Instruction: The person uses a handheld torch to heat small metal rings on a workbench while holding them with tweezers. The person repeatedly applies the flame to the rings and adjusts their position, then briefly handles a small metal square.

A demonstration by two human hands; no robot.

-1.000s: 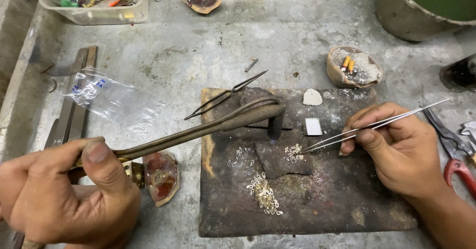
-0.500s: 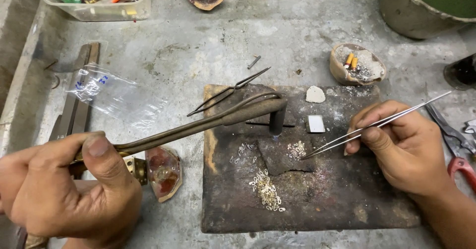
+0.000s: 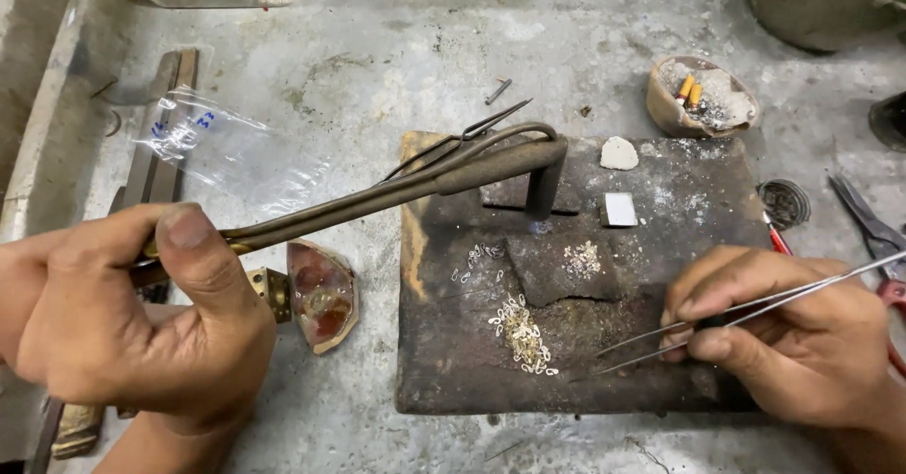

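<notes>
The little silver links (image 3: 521, 332) lie in a loose heap on the charred soldering block (image 3: 444, 380), a bit left of its middle, with a few strays higher up and a paler cluster on the raised dark slab (image 3: 552, 271) just beside them. My right hand (image 3: 788, 342) is closed around long steel tweezers (image 3: 651, 337), whose fine tips hover low over the block, just right of the heap and apart from it. My left hand (image 3: 123, 314) grips the brass-coloured torch pipe (image 3: 377, 196), thumb pressed on top, its bent nozzle pointing down at the slab.

To do this well, I judge the tweezer tips should come in flat and pinch a single link, not the pile, while the nozzle stays steady and off the loose pieces.

The block is black, crusted and cracked, with a rusty stain on its left edge. A small white square plate (image 3: 620, 209) and a chalky lump (image 3: 619, 153) rest near its top. Off the block on the grey, scuffed surface (image 3: 377, 59) sit a glossy reddish shell dish (image 3: 321, 295), a crumpled clear plastic bag (image 3: 226, 149) and an ash-filled bowl (image 3: 703, 97).
</notes>
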